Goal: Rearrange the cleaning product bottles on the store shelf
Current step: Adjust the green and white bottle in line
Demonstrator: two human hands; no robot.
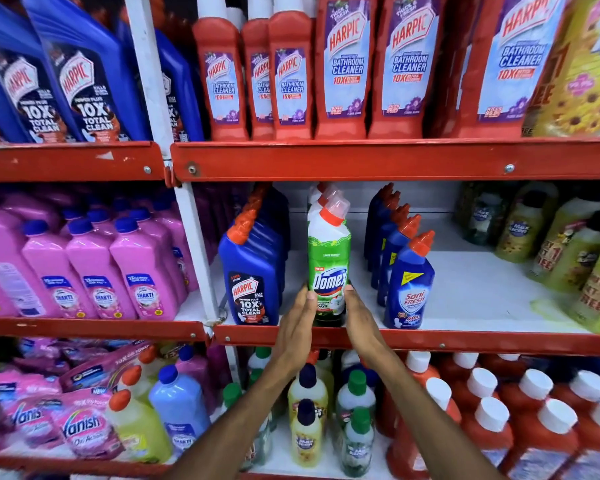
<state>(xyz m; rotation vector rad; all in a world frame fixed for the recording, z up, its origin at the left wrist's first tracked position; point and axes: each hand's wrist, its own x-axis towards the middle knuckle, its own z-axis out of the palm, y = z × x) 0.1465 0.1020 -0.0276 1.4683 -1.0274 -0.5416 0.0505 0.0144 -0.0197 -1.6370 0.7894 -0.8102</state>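
Note:
A green and white Domex bottle [329,268] with a red collar stands upright at the front of the middle shelf [465,339], heading a row of like bottles. My left hand [297,327] presses flat against its lower left side. My right hand [361,323] presses its lower right side, so the bottle is held between both palms. Left of it stands a row of blue Harpic bottles [252,282]. Right of it runs a row of blue Sani Fresh bottles [409,289] with orange caps.
Bare white shelf floor [482,289] lies right of the Sani Fresh row, up to the yellow-green bottles [568,254]. Red Harpic bathroom cleaners [343,64] fill the shelf above. Pink bottles [94,271] stand left. Several small bottles [309,410] crowd the shelf below my arms.

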